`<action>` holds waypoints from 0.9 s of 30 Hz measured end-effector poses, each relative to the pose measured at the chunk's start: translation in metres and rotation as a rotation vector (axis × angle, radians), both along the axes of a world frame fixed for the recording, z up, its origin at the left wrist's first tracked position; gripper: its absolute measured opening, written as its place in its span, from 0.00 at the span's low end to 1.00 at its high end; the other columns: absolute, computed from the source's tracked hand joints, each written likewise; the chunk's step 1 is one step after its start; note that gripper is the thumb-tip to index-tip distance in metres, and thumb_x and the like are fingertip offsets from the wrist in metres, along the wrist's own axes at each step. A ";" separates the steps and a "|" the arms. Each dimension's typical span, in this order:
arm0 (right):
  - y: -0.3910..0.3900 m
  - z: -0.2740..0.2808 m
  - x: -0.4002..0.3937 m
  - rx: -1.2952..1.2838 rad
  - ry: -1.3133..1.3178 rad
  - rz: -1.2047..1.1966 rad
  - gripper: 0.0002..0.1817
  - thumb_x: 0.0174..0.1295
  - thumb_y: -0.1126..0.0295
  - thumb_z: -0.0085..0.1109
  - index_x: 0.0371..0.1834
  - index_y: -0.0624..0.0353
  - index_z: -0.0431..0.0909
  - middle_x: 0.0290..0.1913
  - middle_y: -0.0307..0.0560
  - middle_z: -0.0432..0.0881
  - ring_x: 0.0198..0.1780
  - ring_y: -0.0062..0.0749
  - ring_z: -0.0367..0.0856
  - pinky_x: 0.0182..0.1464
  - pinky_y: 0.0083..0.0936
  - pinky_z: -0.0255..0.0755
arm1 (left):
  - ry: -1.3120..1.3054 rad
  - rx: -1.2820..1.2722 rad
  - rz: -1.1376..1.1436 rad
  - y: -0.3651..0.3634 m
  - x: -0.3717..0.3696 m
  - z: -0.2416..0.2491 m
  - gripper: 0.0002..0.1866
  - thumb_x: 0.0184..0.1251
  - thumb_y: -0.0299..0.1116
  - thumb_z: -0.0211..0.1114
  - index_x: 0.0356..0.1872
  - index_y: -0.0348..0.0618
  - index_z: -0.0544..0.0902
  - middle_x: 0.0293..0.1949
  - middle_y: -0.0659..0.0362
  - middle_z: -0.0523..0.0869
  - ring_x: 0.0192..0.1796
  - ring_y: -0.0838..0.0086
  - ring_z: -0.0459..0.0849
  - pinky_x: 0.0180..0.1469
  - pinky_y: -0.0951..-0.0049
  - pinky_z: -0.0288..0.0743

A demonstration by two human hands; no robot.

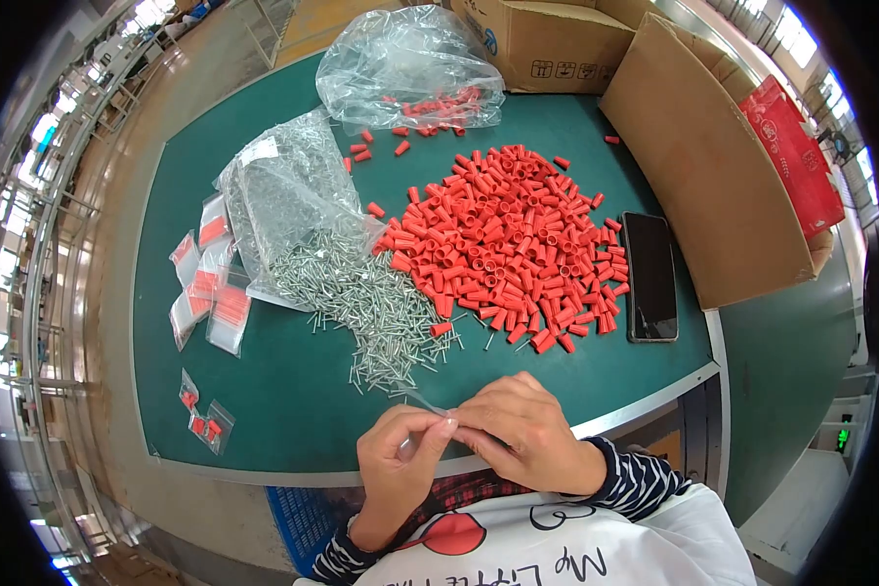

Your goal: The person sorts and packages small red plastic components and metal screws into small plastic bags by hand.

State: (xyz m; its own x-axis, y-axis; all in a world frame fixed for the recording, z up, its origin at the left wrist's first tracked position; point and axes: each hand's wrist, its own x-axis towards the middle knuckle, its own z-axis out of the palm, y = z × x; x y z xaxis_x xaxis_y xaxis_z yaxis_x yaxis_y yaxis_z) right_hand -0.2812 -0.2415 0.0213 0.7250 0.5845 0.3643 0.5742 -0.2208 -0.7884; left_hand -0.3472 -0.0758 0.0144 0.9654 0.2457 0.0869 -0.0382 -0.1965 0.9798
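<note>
My left hand (400, 459) and my right hand (523, 430) meet at the table's front edge, fingertips pinched together on a small clear plastic bag (426, 402). What the bag holds, if anything, cannot be made out. Just beyond my hands lies a heap of silver screws (376, 317), spilling from a large clear bag (298, 186). To its right spreads a big pile of red plastic caps (518, 244). Two small bags with red caps (208, 427) lie at the front left of the green table (293, 391).
Several small packets with red contents (227, 317) lie at the left. A clear bag of red caps (410, 68) is at the back. A black phone (650, 278) lies right of the pile, beside cardboard boxes (703, 176). A blue crate (303, 523) stands below the front edge.
</note>
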 end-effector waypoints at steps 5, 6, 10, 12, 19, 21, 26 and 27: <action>0.001 0.000 -0.003 -0.032 -0.136 -0.066 0.11 0.50 0.75 0.68 0.39 0.58 0.84 0.37 0.41 0.84 0.38 0.37 0.80 0.39 0.30 0.66 | -0.137 0.287 -0.005 0.000 -0.001 0.001 0.06 0.64 0.26 0.71 0.32 0.36 0.82 0.30 0.60 0.81 0.25 0.86 0.68 0.25 0.83 0.58; 0.001 0.001 -0.003 -0.045 -0.156 -0.075 0.11 0.50 0.75 0.67 0.38 0.58 0.84 0.36 0.41 0.84 0.38 0.37 0.79 0.38 0.30 0.65 | -0.143 0.287 -0.007 0.000 -0.001 0.001 0.06 0.64 0.25 0.70 0.32 0.36 0.82 0.29 0.61 0.81 0.25 0.86 0.67 0.24 0.83 0.57; 0.000 0.002 -0.004 -0.093 -0.211 -0.085 0.08 0.49 0.75 0.66 0.34 0.57 0.82 0.33 0.40 0.82 0.35 0.36 0.78 0.36 0.31 0.63 | -0.141 0.281 -0.029 -0.004 -0.001 0.001 0.06 0.64 0.23 0.69 0.31 0.37 0.80 0.29 0.61 0.79 0.24 0.86 0.66 0.24 0.83 0.57; -0.003 0.005 0.000 -0.145 -0.233 -0.120 0.07 0.49 0.75 0.66 0.32 0.57 0.81 0.33 0.40 0.81 0.35 0.36 0.78 0.37 0.32 0.63 | -0.121 0.274 -0.054 -0.006 -0.002 0.003 0.06 0.64 0.22 0.68 0.31 0.37 0.79 0.29 0.62 0.78 0.24 0.86 0.66 0.24 0.83 0.57; -0.006 -0.005 0.003 0.014 -0.063 -0.146 0.07 0.52 0.75 0.65 0.35 0.58 0.80 0.33 0.42 0.79 0.34 0.37 0.77 0.39 0.33 0.65 | -0.007 0.227 -0.057 -0.006 -0.005 0.001 0.07 0.64 0.19 0.66 0.29 0.36 0.76 0.29 0.63 0.75 0.27 0.87 0.66 0.26 0.84 0.60; -0.006 -0.005 0.004 0.065 -0.096 -0.088 0.09 0.51 0.76 0.64 0.37 0.59 0.80 0.35 0.43 0.79 0.35 0.38 0.76 0.39 0.33 0.65 | 0.012 0.237 -0.046 -0.005 -0.005 0.001 0.07 0.63 0.19 0.66 0.28 0.35 0.76 0.29 0.63 0.74 0.27 0.87 0.66 0.26 0.84 0.60; -0.011 0.005 0.001 -0.115 -0.162 0.067 0.15 0.48 0.77 0.63 0.42 0.61 0.80 0.39 0.46 0.76 0.40 0.39 0.74 0.42 0.33 0.66 | -0.047 0.330 -0.068 -0.002 -0.005 0.004 0.08 0.61 0.19 0.67 0.27 0.37 0.75 0.29 0.62 0.74 0.27 0.85 0.66 0.27 0.84 0.60; -0.011 0.007 0.001 -0.162 -0.157 0.093 0.17 0.47 0.77 0.63 0.43 0.61 0.80 0.39 0.46 0.76 0.41 0.40 0.74 0.43 0.32 0.67 | -0.065 0.351 -0.069 -0.001 -0.005 0.003 0.07 0.59 0.19 0.68 0.29 0.37 0.76 0.29 0.62 0.74 0.27 0.85 0.67 0.27 0.84 0.61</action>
